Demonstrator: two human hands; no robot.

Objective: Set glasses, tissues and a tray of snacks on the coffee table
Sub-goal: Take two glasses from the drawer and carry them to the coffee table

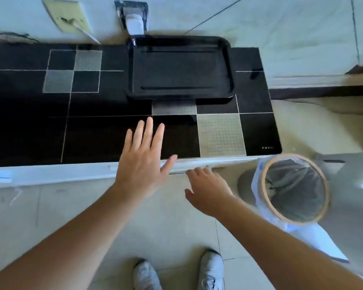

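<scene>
A black rectangular tray [228,65] lies on the far right part of the black glass coffee table [25,126], with nothing in it. My left hand [144,159] is spread flat, fingers straight, over the table's near edge, well short of the tray. My right hand [208,190] is lower, just off the table's white front edge, fingers reaching to a thin metal strip there; it holds nothing. I see no glasses, tissues or snacks.
A waste bin [294,188] with a plastic liner stands on the floor at the table's right front corner. Beyond the table, on the floor, lie a small dark holder with a white object [134,19] and a beige plate [68,14]. My shoes [178,273] are below.
</scene>
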